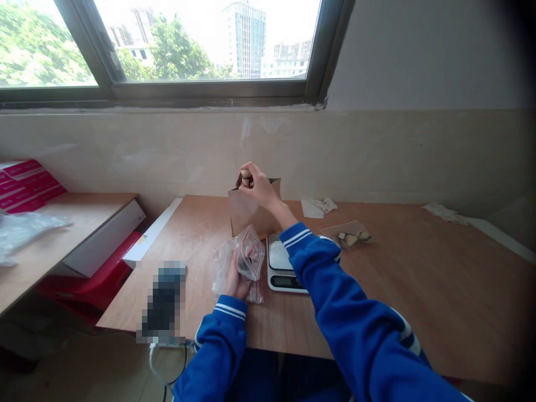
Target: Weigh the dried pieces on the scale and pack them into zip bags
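My right hand [256,186] is raised over the open top of a brown paper bag [247,215] standing on the wooden table [410,279]. Its fingers are closed round a small tan rounded piece at the bag's mouth. Nearer to me, my left hand [235,279] grips a clear zip bag with a red seal strip [250,258] and holds it upright. More crumpled clear plastic [221,265] lies beside that bag. A white kitchen scale [281,263] sits just right of my left hand, partly under my right sleeve.
A clear bag with a few tan pieces [350,235] lies to the right of the scale. Crumpled paper [319,206] rests near the wall. A blurred dark device [162,301] with a cable sits at the table's left front. A side desk [62,234] with red boxes [25,184] stands left.
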`<action>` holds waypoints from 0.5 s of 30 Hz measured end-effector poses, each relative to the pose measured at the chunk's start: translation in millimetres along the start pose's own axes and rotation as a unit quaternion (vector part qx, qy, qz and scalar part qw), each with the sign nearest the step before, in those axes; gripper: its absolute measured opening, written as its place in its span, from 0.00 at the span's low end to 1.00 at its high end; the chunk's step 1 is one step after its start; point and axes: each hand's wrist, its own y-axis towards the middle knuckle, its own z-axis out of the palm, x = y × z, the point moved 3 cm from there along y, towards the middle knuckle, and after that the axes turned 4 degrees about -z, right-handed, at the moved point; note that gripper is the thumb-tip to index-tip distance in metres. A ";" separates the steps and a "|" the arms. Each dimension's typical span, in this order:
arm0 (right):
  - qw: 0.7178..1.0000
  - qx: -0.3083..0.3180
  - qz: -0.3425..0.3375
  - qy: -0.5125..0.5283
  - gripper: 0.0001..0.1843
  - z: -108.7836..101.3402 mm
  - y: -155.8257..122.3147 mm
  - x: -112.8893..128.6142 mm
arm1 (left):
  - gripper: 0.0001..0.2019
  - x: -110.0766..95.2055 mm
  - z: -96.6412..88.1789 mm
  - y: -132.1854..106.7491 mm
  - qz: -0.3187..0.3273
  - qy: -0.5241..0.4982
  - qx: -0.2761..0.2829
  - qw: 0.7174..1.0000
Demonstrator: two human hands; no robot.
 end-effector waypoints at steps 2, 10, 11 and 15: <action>1.000 0.011 0.002 -0.007 0.13 -0.7 -1.4 0.7 | 0.19 0.6 -1.8 1.8 -0.001 -0.001 0.004 1.000; 0.997 0.020 0.047 -0.056 0.10 -2.4 -4.3 -0.4 | 0.18 1.3 -2.1 2.6 0.003 0.008 0.002 1.000; 0.996 0.041 0.048 -0.058 0.10 -1.5 -4.9 0.3 | 0.18 1.1 -1.6 2.2 0.004 0.017 0.000 1.000; 0.992 0.106 0.048 -0.058 0.10 -5.0 -5.1 3.4 | 0.18 0.0 -0.4 1.2 0.012 0.027 -0.004 1.000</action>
